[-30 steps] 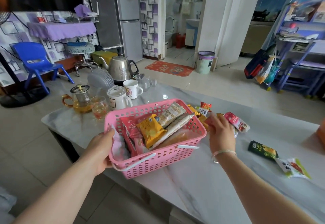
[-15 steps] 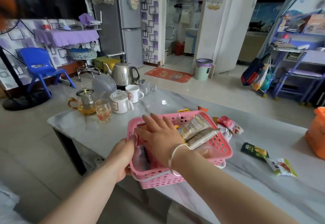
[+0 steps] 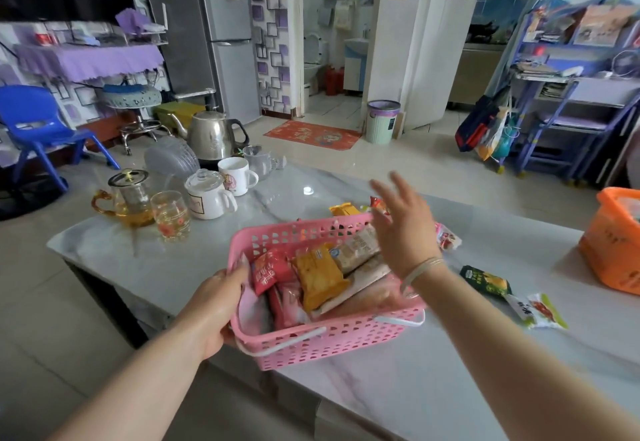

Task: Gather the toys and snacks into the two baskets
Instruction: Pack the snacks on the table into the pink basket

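A pink basket (image 3: 325,340) sits at the near edge of the marble table (image 3: 433,381), holding several snack packets, among them a yellow one (image 3: 320,278) and a red one (image 3: 268,269). My left hand (image 3: 216,305) grips the basket's left rim. Above the basket's far right corner my right hand (image 3: 405,229) hovers with its fingers spread and nothing in it. Loose snacks lie beyond the basket (image 3: 344,209) and to its right: a dark green packet (image 3: 485,279) and a white-green packet (image 3: 535,310). An orange basket (image 3: 613,243) stands at the right edge.
A glass teapot (image 3: 126,200), a glass cup (image 3: 171,215), a white lidded mug (image 3: 207,198), a second mug (image 3: 237,175) and a steel kettle (image 3: 213,135) crowd the table's far left corner. A blue chair (image 3: 38,129) stands on the floor at left.
My right hand went from the loose snacks into the basket, then lifted out toward the far right corner, open. A red packet now lies in the basket. The left hand kept its grip.
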`<state>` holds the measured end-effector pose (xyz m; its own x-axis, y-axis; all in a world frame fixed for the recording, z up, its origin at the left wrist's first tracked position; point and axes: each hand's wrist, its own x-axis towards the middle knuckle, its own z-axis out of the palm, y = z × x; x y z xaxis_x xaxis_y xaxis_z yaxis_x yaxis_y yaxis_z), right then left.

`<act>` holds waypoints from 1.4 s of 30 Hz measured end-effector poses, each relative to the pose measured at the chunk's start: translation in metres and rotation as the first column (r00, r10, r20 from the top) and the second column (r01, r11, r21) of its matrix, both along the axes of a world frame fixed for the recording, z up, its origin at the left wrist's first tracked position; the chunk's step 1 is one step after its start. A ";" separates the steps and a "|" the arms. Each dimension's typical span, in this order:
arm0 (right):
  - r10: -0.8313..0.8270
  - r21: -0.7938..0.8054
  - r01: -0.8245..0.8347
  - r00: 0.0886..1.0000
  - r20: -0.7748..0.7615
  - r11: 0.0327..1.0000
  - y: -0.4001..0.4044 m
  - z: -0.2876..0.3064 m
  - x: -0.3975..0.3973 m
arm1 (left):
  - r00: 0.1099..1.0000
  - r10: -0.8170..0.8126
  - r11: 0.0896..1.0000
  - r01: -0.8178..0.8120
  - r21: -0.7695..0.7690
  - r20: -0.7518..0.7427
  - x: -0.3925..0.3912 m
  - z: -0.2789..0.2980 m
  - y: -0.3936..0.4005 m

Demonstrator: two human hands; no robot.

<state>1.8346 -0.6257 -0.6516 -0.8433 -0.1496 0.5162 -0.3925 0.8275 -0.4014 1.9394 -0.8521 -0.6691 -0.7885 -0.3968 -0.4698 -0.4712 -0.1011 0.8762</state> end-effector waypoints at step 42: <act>0.256 0.123 -0.228 0.914 -0.315 0.966 0.030 0.010 -0.006 | 0.996 -0.075 0.996 0.077 0.049 -0.042 -0.025 0.000 0.029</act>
